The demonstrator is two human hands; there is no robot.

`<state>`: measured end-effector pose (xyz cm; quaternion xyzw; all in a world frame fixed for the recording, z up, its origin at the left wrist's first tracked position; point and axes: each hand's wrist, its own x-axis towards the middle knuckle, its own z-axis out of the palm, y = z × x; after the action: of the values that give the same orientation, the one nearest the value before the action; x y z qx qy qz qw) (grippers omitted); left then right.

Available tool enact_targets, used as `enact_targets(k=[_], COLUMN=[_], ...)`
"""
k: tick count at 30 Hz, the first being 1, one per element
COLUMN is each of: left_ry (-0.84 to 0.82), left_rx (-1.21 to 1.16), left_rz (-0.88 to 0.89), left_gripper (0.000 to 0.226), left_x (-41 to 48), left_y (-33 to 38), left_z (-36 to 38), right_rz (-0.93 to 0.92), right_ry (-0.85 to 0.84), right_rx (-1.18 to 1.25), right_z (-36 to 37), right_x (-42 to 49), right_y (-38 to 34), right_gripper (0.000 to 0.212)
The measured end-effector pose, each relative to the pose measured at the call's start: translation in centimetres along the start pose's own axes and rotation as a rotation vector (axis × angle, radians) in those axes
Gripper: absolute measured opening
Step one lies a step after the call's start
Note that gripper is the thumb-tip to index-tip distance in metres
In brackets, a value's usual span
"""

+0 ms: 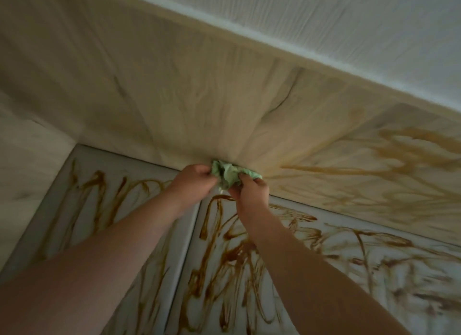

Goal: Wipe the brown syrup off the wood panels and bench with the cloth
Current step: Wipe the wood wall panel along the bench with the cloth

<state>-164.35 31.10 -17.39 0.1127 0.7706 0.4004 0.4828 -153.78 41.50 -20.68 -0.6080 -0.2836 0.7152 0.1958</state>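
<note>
I see the left hand (pixel 197 182) and right hand (pixel 252 192) each with a closed grip on the bunched green cloth (pixel 228 176) at frame centre, against the foot of the wood panels (pixel 199 97). So small a wad may only smear the brown syrup (pixel 224 254) across the table (pixel 99 157). Blur keeps me from reading the fingertips or how dirty the cloth is.

Light is dim and flat, source not identifiable; shading is soft, darkest on the left forearm (pixel 74 272). Heavy blur radiates from the frame centre, smearing the grain of the wood panels (pixel 174 97) and the syrup streaks (pixel 411 147). The cloth (pixel 229 176) at centre is sharpest. Wide-angle distortion bends straight edges near the borders.
</note>
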Motion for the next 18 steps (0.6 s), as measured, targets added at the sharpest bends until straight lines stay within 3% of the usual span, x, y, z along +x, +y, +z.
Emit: enact_targets(k=[3, 6, 7, 8, 10, 11, 13, 18], left_ry=[0.097, 0.233, 0.238, 0.236, 0.236, 0.24, 0.259, 0.317], left_rx=[-0.034, -0.109, -0.109, -0.096, -0.098, -0.115, -0.171, -0.338], left_rz=[-0.041, -0.075, -0.07, -0.063, -0.02, -0.007, 0.004, 0.005], left_gripper=[0.069, 0.105, 0.105, 0.101, 0.089, 0.087, 0.087, 0.081], left_x=[1.7, 3.2, 3.5, 3.8, 4.1, 4.2, 3.8, 1.3], left_y=[-2.9, -5.1, -5.6, -6.1, -6.3, -6.4, -5.7, -1.6], left_z=[-1.4, -3.3, -3.8, -4.2, -4.8, -5.1, -5.3, -5.9], right_rz=[0.08, 0.13, 0.138, 0.181, 0.181, 0.188, 0.238, 0.317], right_ry=[0.088, 0.168, 0.172, 0.191, 0.216, 0.182, 0.072, -0.183], right_rx=[0.115, -0.015, -0.084, 0.085, 0.176, 0.206, 0.296, 0.625], right_z=[0.2, -0.2, 0.0, 0.5, 1.1, 1.3, 2.5, 5.7], right_x=[4.1, 8.6, 9.1, 9.7, 9.3, 8.9, 6.7, -3.3], right_y=[3.4, 5.6, 6.2, 6.4, 6.7, 6.6, 5.2, -1.5], right_gripper=[0.025, 0.007, 0.01, 0.012, 0.041, 0.044, 0.033, 0.029])
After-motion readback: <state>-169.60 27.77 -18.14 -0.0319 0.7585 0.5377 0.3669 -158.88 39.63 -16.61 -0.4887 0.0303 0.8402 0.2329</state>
